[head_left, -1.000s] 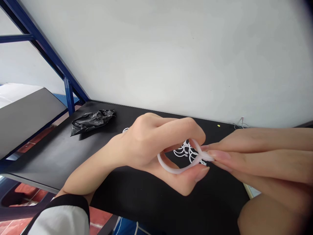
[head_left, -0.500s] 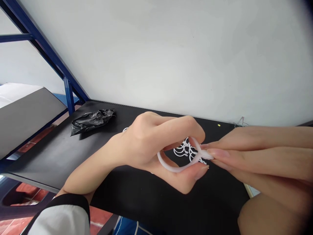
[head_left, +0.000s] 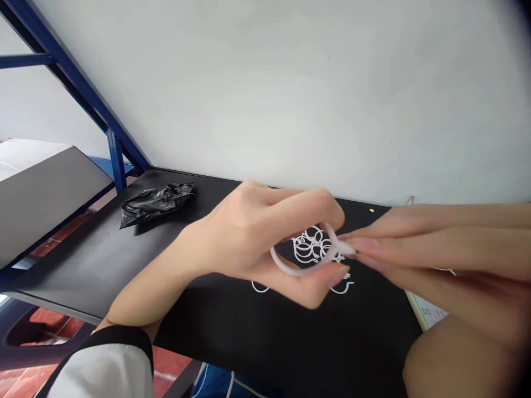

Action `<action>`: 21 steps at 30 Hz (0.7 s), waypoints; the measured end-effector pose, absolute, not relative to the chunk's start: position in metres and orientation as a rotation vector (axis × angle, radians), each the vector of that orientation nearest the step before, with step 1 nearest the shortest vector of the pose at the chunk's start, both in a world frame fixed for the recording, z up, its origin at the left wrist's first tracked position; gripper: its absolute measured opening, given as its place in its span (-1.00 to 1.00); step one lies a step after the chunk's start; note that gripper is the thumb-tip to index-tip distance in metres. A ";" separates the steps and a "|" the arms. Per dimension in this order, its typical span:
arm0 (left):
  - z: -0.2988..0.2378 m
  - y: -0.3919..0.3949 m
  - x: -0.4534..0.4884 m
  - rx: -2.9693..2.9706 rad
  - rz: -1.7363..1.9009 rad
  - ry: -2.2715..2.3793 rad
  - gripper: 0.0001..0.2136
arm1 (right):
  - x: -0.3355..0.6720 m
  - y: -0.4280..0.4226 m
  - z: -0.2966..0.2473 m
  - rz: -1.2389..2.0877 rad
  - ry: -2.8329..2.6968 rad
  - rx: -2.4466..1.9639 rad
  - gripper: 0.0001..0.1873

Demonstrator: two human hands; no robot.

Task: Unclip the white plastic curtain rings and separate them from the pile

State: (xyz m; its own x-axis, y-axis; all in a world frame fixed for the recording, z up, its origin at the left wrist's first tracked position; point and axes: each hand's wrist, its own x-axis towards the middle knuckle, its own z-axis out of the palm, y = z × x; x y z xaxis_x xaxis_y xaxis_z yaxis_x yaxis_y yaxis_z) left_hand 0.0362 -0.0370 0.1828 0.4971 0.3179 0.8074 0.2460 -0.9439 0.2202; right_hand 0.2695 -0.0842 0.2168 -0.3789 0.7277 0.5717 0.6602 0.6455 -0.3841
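My left hand is curled, thumb and forefinger pinching a white plastic ring held above the black table. From the right, my right hand comes in with fingers pressed together, pinching the same ring at its open end near my left fingertips. Under both hands a pile of several white rings lies on the table. Two loose rings rest nearer me, one to the left and another to the right.
A crumpled black plastic bag lies at the table's far left. A blue metal frame rises behind it against the white wall. A grey tabletop stands to the left. A small timer sits at the table's right edge.
Both hands have lifted slightly with the ring, baring more of the ring pile and two loose rings below. The grip on the ring is the same.
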 end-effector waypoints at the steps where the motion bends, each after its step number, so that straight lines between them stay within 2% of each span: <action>1: 0.184 -0.035 0.035 2.685 1.430 0.590 -0.89 | 0.271 -0.077 0.213 0.107 -2.130 -1.047 -0.92; 4: 0.186 -0.023 0.033 2.778 1.218 0.970 -0.84 | 0.281 -0.040 0.193 0.220 -1.979 -1.166 -0.94; 7: 0.181 -0.005 0.036 2.819 0.689 1.286 -0.76 | 0.287 0.003 0.162 0.558 -2.018 -1.473 -0.92; 10: 0.168 0.015 0.038 2.761 0.135 1.335 -0.66 | 0.279 0.028 0.132 0.672 -2.124 -1.575 -0.90; 13: 0.152 0.032 0.036 2.658 -0.247 1.407 -0.69 | 0.263 0.035 0.110 0.785 -2.307 -1.655 -0.91; 21: 0.135 0.050 0.036 2.084 -0.583 1.543 -0.62 | 0.248 0.038 0.086 0.853 -2.421 -1.776 -0.91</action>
State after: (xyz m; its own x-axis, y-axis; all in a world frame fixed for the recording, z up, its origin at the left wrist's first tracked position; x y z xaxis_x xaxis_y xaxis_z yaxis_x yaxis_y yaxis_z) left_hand 0.0357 0.0501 0.1354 0.2738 0.7564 -0.5940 0.9603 -0.2496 0.1247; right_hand 0.2477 0.0376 0.0857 -0.3524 0.8882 -0.2947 0.8769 0.2033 -0.4356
